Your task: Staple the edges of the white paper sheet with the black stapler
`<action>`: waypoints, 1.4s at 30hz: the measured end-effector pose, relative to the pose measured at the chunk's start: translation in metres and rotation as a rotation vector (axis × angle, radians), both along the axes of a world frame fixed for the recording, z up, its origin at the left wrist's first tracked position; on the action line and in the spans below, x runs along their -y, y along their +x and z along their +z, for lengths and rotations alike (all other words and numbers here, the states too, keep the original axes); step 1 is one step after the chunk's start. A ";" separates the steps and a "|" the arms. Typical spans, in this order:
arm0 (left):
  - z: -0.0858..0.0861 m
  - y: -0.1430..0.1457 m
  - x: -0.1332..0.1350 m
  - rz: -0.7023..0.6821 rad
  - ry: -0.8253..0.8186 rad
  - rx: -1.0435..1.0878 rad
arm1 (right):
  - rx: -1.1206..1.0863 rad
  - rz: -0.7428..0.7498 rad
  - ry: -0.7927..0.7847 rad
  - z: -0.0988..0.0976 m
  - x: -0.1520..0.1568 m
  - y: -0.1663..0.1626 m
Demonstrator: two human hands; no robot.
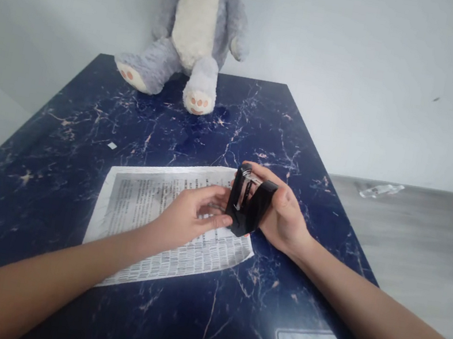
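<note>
A small black stapler [263, 200] with shiny metal parts between its two arms is held above the right side of the printed paper sheets [132, 205]. My right hand [288, 215] is closed round its right and far side, the thumb lying on the right arm. On the left side, my left hand [197, 211] pinches its lower end with thumb and fingers. The stapler stands roughly upright, its arms spread apart toward the top. Some of my right fingers are hidden behind it. Beneath my left hand and forearm, the sheets lie on the table, partly covered.
The dark blue marbled table [63, 176] reaches to a pale wall. A grey plush bear [194, 29] sits at its far edge. A tiny white scrap [112, 145] lies on the left. On the floor at right is a clear plastic piece [382, 190].
</note>
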State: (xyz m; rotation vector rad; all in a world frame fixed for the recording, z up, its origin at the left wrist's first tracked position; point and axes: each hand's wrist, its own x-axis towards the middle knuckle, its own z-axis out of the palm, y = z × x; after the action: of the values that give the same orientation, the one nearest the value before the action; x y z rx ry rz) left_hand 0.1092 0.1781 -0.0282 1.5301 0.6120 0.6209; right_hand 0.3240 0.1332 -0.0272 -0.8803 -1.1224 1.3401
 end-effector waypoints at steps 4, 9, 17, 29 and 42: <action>-0.001 0.000 0.003 0.032 0.042 -0.005 | 0.069 0.069 0.109 -0.001 0.002 -0.006; -0.004 -0.002 0.005 0.125 0.096 -0.012 | 0.174 0.093 0.248 0.002 0.004 -0.013; -0.011 -0.004 -0.003 0.142 -0.020 0.120 | 0.236 0.101 0.205 0.006 0.007 -0.009; -0.008 -0.002 -0.007 0.195 -0.272 0.418 | -0.173 0.387 -0.154 -0.002 0.000 -0.008; -0.004 -0.003 -0.010 0.337 -0.423 0.632 | -0.095 0.168 -0.240 0.008 0.002 -0.014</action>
State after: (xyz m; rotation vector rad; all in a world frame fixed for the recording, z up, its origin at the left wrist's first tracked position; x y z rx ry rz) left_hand 0.1065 0.1881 -0.0322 0.7727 0.4689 1.0973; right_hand 0.3098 0.1308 -0.0196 -0.8988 -0.9918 1.6637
